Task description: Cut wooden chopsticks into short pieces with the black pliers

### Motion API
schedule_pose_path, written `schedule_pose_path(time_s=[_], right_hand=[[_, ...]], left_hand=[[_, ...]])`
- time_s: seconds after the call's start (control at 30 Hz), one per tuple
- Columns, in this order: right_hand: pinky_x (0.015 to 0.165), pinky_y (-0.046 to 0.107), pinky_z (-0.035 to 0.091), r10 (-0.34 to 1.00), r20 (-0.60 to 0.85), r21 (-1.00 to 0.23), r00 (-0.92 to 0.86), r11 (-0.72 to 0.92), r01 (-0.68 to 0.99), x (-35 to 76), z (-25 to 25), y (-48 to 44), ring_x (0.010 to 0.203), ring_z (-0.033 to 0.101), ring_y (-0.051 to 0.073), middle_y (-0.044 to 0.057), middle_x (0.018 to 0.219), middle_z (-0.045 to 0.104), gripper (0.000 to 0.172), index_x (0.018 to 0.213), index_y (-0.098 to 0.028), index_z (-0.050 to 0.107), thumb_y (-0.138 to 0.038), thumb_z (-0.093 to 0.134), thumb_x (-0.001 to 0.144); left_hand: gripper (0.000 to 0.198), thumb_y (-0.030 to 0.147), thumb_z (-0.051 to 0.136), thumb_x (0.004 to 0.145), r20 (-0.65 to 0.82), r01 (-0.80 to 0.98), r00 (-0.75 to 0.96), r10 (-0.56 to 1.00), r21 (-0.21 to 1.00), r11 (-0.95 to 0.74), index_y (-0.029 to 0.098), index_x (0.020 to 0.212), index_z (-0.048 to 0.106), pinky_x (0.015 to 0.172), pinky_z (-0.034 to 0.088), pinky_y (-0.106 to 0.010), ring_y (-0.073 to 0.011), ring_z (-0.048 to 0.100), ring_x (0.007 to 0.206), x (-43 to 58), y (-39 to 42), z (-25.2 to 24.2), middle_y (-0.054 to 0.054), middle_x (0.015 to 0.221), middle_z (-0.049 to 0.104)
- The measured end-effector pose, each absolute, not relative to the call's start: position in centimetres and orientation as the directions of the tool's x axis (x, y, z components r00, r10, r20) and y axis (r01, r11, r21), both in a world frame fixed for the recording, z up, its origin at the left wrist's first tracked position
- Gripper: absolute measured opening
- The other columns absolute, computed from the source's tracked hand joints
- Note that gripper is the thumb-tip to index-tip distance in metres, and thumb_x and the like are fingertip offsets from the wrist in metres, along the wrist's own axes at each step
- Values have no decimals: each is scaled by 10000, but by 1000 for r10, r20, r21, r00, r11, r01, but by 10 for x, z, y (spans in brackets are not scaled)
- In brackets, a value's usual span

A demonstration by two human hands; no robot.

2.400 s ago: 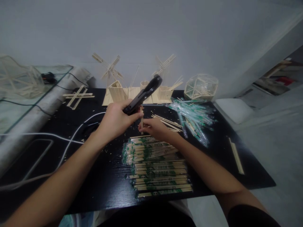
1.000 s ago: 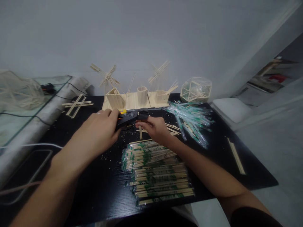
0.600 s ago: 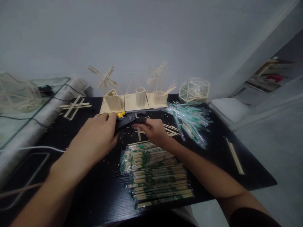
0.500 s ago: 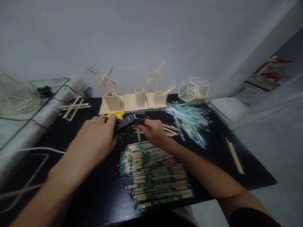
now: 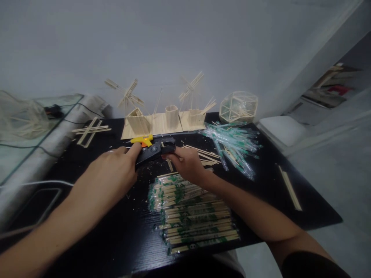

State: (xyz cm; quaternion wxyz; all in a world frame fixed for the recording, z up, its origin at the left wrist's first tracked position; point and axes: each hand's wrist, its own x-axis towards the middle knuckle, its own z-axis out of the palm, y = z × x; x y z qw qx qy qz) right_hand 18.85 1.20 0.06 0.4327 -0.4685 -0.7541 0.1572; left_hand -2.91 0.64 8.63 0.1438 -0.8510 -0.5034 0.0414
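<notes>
My left hand (image 5: 111,170) is closed around the handles of a black hand cutter (image 5: 150,152), whose jaws point right. A thin wooden stick (image 5: 169,165) passes through the jaws; its short upper end shows above them and its lower part hangs below. My right hand (image 5: 188,162) pinches at the jaws, its fingertips on the stick, though the cutter partly hides the grip. Just beyond the cutter lies a yellow glue gun (image 5: 142,139). Loose sticks (image 5: 204,154) lie behind my right hand. Wrapped chopsticks (image 5: 197,220) are stacked in front, between my forearms.
Wooden bases with windmill-like stick models (image 5: 171,117) line the wall. Empty plastic wrappers (image 5: 232,139) pile up at right, below a faceted stick frame (image 5: 239,107). A stick cross (image 5: 91,131) lies at left, a stick pair (image 5: 290,189) near the right edge.
My left hand and the cutter have shifted slightly left and down. The stick leans a little more in the jaws. My right hand stays almost where it was.
</notes>
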Motion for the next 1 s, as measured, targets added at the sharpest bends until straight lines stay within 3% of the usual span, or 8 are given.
schedule_pose_path(time_s=[0.3, 0.57, 0.63, 0.73, 0.83, 0.9, 1.0], right_hand=[[731, 277, 472, 820, 543, -632, -181, 541, 555, 185, -4, 10, 776, 702, 177, 64, 874, 786, 234, 904, -177, 741, -292, 561, 1000], [737, 263, 488, 819, 516, -671, -250, 568, 477, 194, 14, 16, 774, 705, 154, 32, 892, 789, 205, 937, -189, 766, -263, 583, 993], [772, 273, 501, 808, 517, -657, -284, 587, 473, 207, 29, 18, 833, 719, 162, 31, 939, 795, 202, 941, -202, 776, -263, 589, 990], [826, 309, 507, 834, 503, -639, -226, 535, 552, 234, 50, 24, 884, 716, 183, 30, 994, 795, 164, 983, -233, 787, -257, 626, 966], [800, 334, 479, 868, 470, -537, -161, 426, 728, 260, 57, 35, 858, 689, 215, 79, 944, 782, 137, 939, -191, 796, -257, 676, 939], [781, 331, 454, 919, 362, -438, -155, 315, 842, 272, 52, 44, 849, 672, 226, 102, 909, 770, 125, 888, -171, 797, -229, 692, 925], [728, 303, 438, 982, 160, -358, -97, 149, 922, 280, 34, 57, 792, 668, 211, 110, 875, 768, 108, 908, -165, 799, -207, 700, 912]], left_hand=[[421, 106, 364, 869, 10, 877, 401, 916, -294, -381, 212, 1210, 587, 472, 365, -352, -317, 665, 534, -28, 2, 91, -122, 702, 703], [213, 288, 509, 874, 74, 905, 390, 918, -216, -367, 239, 1060, 600, 506, 324, -342, -298, 665, 582, -28, 10, 99, -120, 804, 725], [178, 326, 518, 881, 138, 930, 358, 924, -145, -338, 236, 1014, 594, 537, 333, -345, -293, 668, 624, -29, 12, 101, -112, 833, 720], [236, 373, 521, 893, 262, 958, 261, 929, 51, -284, 239, 1060, 619, 599, 379, -342, -278, 671, 670, -29, 17, 90, -72, 800, 700], [310, 476, 505, 916, 220, 911, 193, 956, 320, -258, 236, 1011, 676, 620, 417, -299, -241, 675, 696, -27, 21, 64, -33, 787, 716], [333, 503, 519, 919, 214, 825, 215, 953, 483, -294, 226, 983, 693, 654, 446, -273, -222, 679, 751, -24, 23, 42, -22, 833, 740], [354, 515, 541, 923, 224, 754, 285, 932, 547, -362, 199, 950, 697, 747, 466, -272, -211, 665, 817, -19, 21, 13, -25, 877, 734]])
